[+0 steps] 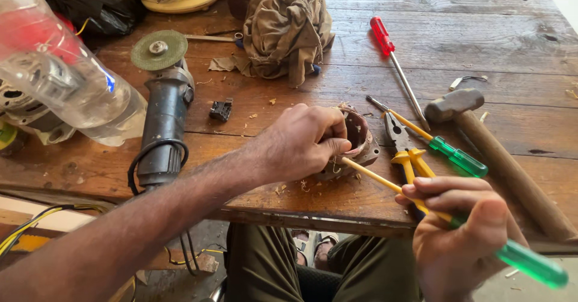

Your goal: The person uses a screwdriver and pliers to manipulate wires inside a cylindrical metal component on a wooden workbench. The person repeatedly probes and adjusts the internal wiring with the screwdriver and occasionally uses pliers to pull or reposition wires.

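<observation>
The left hand [298,142] is gripping a round brown motor housing [360,140] near the front edge of the wooden table [481,13]. The right hand [457,236] is pinching a green-handled screwdriver [530,263]. Its yellow shaft is running up-left from the right hand, and the tip is meeting the housing just beside the left fingers.

blurred clear bottle [66,76] cut off at left, screwdriver tip hidden inside housing [355,142]

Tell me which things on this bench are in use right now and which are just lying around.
In use: left hand gripping the round metal housing; right hand working a green-handled screwdriver into it.

Lying about: angle grinder, red screwdriver, hammer, pliers, rag, plastic bottle.
</observation>
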